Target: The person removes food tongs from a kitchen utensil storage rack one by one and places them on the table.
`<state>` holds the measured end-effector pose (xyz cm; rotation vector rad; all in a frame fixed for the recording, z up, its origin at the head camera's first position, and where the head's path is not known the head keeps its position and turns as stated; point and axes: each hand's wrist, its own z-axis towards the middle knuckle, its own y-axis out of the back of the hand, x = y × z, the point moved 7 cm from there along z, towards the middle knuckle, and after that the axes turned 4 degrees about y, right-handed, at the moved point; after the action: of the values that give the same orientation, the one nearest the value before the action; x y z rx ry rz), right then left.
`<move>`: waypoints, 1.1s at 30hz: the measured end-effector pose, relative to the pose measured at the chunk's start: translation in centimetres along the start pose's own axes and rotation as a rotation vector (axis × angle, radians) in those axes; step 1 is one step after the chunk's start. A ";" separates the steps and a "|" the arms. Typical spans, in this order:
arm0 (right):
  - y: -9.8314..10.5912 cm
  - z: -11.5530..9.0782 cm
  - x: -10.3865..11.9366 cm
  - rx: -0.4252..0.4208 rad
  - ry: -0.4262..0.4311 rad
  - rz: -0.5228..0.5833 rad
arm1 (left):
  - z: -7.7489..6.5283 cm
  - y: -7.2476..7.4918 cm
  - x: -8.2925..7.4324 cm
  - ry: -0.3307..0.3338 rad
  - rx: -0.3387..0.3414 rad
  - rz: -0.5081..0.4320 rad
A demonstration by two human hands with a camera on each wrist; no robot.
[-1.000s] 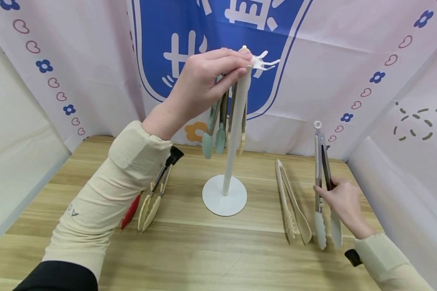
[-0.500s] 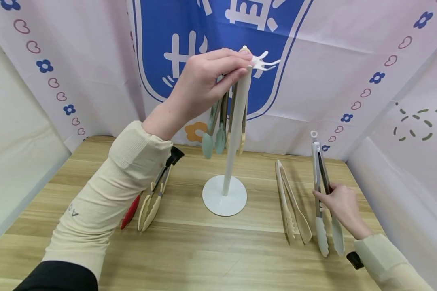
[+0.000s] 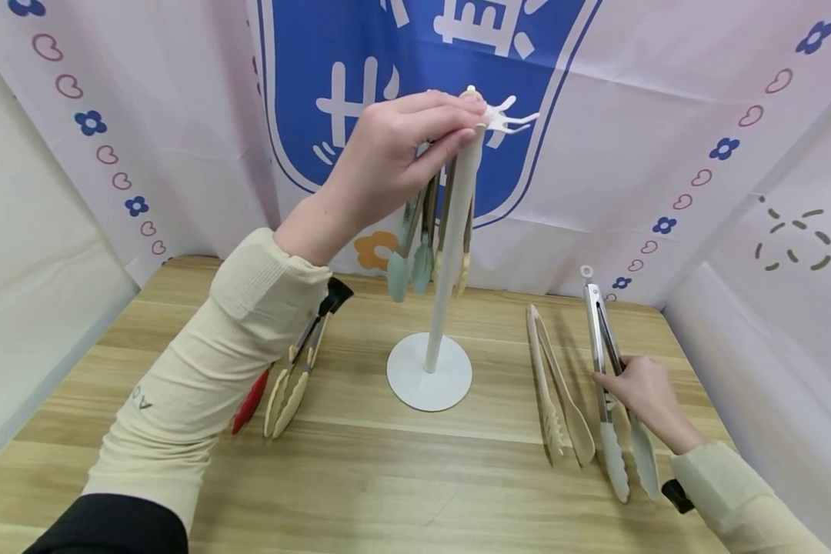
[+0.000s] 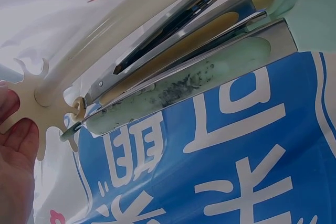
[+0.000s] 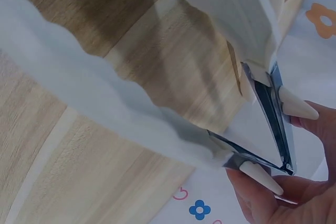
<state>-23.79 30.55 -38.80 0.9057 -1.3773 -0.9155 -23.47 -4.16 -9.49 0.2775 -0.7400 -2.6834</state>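
My left hand (image 3: pixel 405 146) grips the hooked top (image 3: pixel 505 121) of a white stand (image 3: pixel 450 246); in the left wrist view, fingers and thumb pinch the star-shaped hook plate (image 4: pixel 50 114). Mint tongs (image 3: pixel 398 275) and yellow-tipped tongs (image 3: pixel 463 273) hang from the hooks behind the pole. At the right, my right hand (image 3: pixel 645 391) holds metal tongs with white scalloped tips (image 3: pixel 613 462) by their arms. Their ring end points away and up, the tips toward me, with the arms spread. Up close, thumb and fingers sit on the arms beside the white grips (image 5: pixel 261 177).
Beige tongs (image 3: pixel 573 415) lie on the wooden table (image 3: pixel 388 477) just left of the right hand. Under the left forearm are cream-tipped tongs (image 3: pixel 292 408) with a black end and a red-tipped utensil (image 3: pixel 251 400), partly covered. A printed cloth (image 3: pixel 637 115) hangs behind.
The right hand has lowered the white-tipped tongs; their ring end has dropped and swung left, and the tips have come toward me. The left hand keeps its grip on the stand.
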 end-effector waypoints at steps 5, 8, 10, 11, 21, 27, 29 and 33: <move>-0.5 0.1 -0.3 0.038 -0.006 -0.013 | 0.1 -0.1 0.0 0.001 0.001 -0.007; -1.0 0.2 -0.2 0.062 -0.002 -0.025 | 0.1 -0.1 0.0 0.005 0.002 -0.006; -1.3 0.2 -0.1 0.074 0.007 -0.034 | 0.1 -0.1 0.0 0.007 0.002 -0.006; -1.5 0.2 0.0 0.078 0.011 -0.040 | 0.1 0.0 0.0 0.006 0.002 -0.006; -2.9 0.6 -0.2 0.123 0.009 -0.064 | 0.0 -0.1 0.0 0.017 0.012 -0.004; -3.6 0.8 -0.8 0.183 -0.049 -0.027 | 0.0 -0.1 0.0 0.015 0.010 -0.005; -3.8 0.9 -1.0 0.190 -0.050 -0.029 | 0.0 -0.1 0.0 0.013 0.010 -0.005; -4.0 1.1 -1.0 0.192 -0.022 -0.036 | 0.0 -0.1 -0.1 0.015 0.012 0.002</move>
<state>-24.85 29.92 -42.90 1.0710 -1.4899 -0.8324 -23.45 -4.06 -9.53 0.2990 -0.7521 -2.6733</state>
